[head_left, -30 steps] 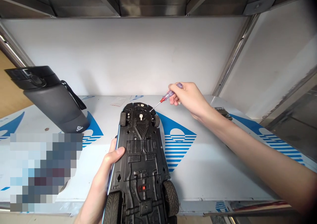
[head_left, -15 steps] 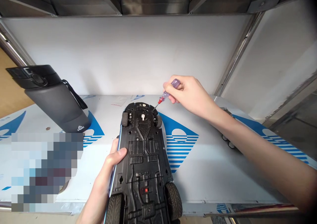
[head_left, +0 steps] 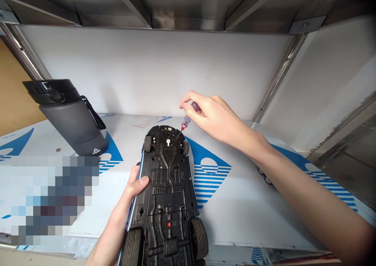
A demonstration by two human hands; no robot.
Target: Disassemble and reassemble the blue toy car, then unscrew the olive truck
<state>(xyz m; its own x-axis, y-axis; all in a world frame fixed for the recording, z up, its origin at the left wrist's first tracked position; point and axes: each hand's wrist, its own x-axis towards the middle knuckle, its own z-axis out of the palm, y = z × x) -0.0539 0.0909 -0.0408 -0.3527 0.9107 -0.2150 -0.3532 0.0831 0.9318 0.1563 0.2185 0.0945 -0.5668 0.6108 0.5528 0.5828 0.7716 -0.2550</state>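
Just down-left of the right hand's fingers point(head_left: 190, 95), wrapped round a slanted screwdriver point(head_left: 186, 122), is the car point(head_left: 169, 180)'s far end; the left hand point(head_left: 129, 193) is farther back, gripping its left side.

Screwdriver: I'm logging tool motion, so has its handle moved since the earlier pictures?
Yes. Judged against the blue print beside the car, the screwdriver handle has shifted left.

- toy car point(head_left: 164, 180): black underside, small red patch, blue side edge;
- screwdriver point(head_left: 186, 122): translucent purple handle, red collar;
- bottle point(head_left: 73, 125): smoky grey body, black lid, white lettering;
- counter point(head_left: 235, 215): whitish, blue shapes, white circles, blue-and-white stripes;
- back wall point(head_left: 152, 70): pale grey
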